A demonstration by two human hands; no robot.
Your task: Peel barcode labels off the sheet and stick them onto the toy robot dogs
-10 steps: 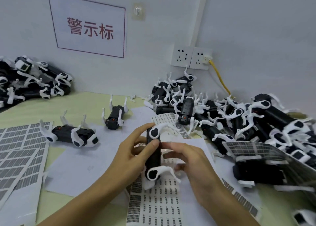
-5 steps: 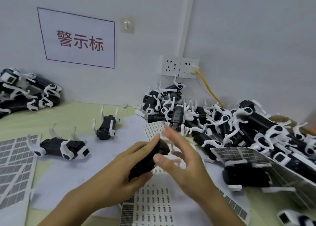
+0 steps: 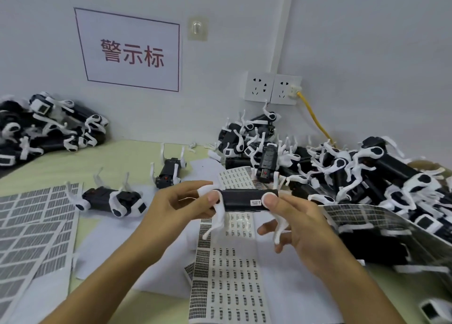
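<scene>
While hands [image 3: 176, 208] grip, matte oblong dog [image 3: 244, 200] horizontal.

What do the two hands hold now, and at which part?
One toy robot dog, held level: the left hand grips its left end, the right hand its right end.

A heap of toy dogs [image 3: 362, 174] crowded the right side of the surface [image 3: 127, 157], against the wall. A smaller heap [image 3: 49, 127] blocked the far left corner. Two loose dogs [image 3: 110, 200] [image 3: 168, 172] lay between them, with bare strips around each. Label sheets [image 3: 31, 216] [image 3: 230, 287] lay flat, left and centre, low enough to pass over. The curled sheet [image 3: 362, 216] at right seemingly rose off the surface.
</scene>
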